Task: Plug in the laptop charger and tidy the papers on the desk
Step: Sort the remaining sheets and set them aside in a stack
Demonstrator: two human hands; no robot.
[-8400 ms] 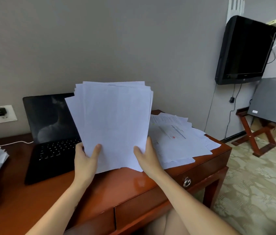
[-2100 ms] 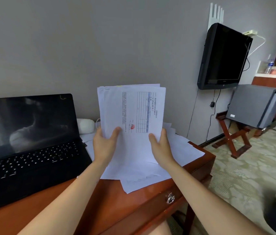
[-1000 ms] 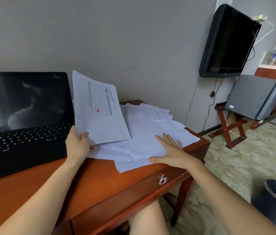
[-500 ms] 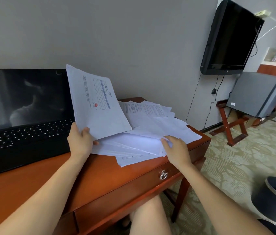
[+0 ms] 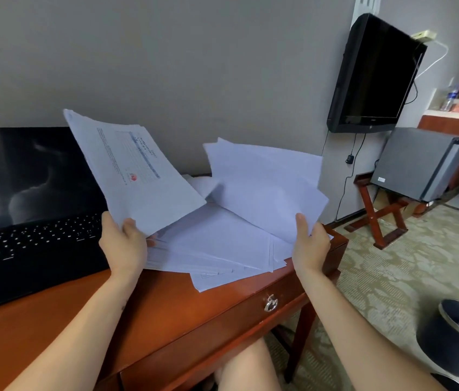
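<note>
Paper is grasped in both grips. The left grip (image 5: 122, 244) is closed on the lower edge of a printed sheaf (image 5: 135, 170), held tilted above the tabletop (image 5: 53, 320). The right grip (image 5: 310, 244) is closed on blank sheets (image 5: 268, 187), raised near the right edge. A loose pile (image 5: 214, 244) is spread flat between them, reaching near the front edge. The open laptop (image 5: 25, 207) is set at the left.

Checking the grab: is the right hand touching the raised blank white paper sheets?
Touching. Head view: the right hand pinches the raised blank white paper sheets, thumb on top.
</note>
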